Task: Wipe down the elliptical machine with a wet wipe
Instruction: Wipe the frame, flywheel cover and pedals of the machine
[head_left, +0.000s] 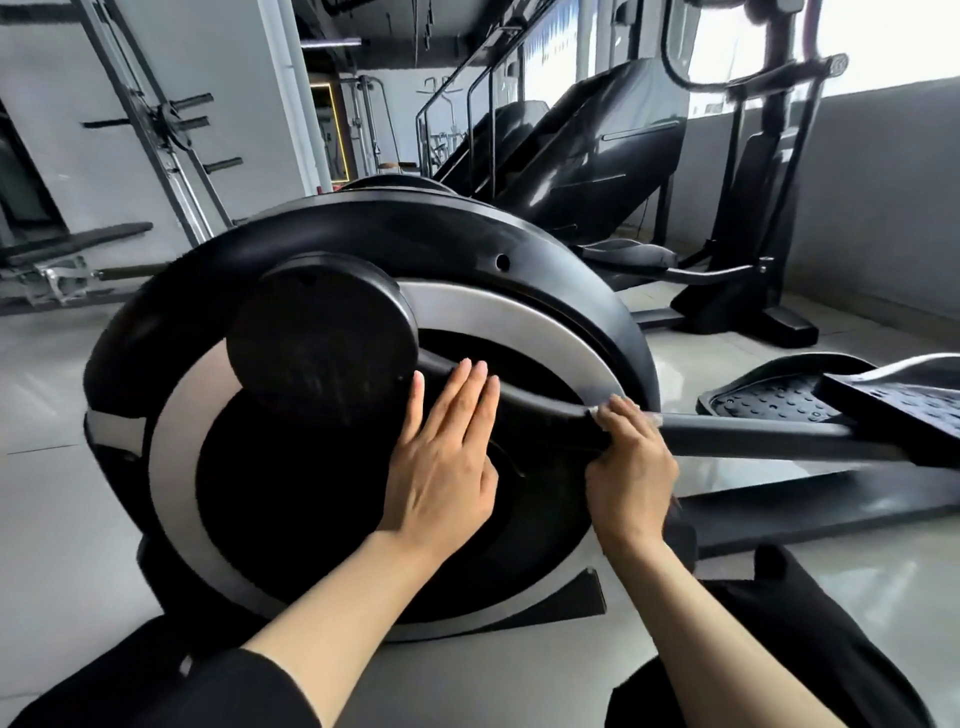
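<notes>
Running left-right, crank arm under right hand

Daylight pours in from the window at the upper right — blown out to plain white, no detail left in it. The grey floor takes a soft sheen from it, and the silver ring on the flywheel housing shows a pale glare along its upper arc. The black housing centre sinks into near-solid shadow. The far left of the room is dimmer. Straight frames bow toward the edges — wide-angle distortion — and the background looks smeared and soft, with slight blur at the fingertips.
</notes>
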